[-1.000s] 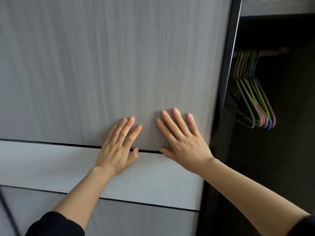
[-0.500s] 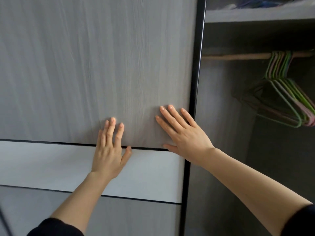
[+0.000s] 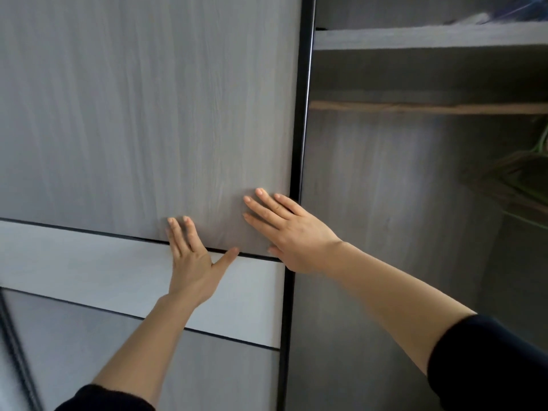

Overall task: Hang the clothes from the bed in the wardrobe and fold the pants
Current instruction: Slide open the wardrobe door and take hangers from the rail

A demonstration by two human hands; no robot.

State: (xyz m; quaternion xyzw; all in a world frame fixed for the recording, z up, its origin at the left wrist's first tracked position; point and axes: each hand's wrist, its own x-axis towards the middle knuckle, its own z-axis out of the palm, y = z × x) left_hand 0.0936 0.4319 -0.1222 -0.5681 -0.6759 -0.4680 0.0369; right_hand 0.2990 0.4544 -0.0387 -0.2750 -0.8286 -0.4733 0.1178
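Note:
A grey wood-grain sliding wardrobe door (image 3: pixel 133 114) with a pale band across it fills the left of the view. My left hand (image 3: pixel 192 259) lies flat on the door with fingers spread, across the dark seam above the pale band. My right hand (image 3: pixel 292 232) presses flat beside the door's black right edge (image 3: pixel 302 114), fingers apart. Neither hand holds anything. To the right the wardrobe stands open, with a wooden hanging rail (image 3: pixel 430 107) inside. No clothes or pants are in view.
A shelf (image 3: pixel 430 37) runs above the rail with something blue and white on it at the top right. Blurred hangers (image 3: pixel 522 179) hang at the far right edge. The wardrobe's grey inner wall (image 3: pixel 385 203) lies behind the opening.
The door has slid left under both flat hands, widening the opening. The rail and inner wall have come into view, and the hangers have drifted to the right edge.

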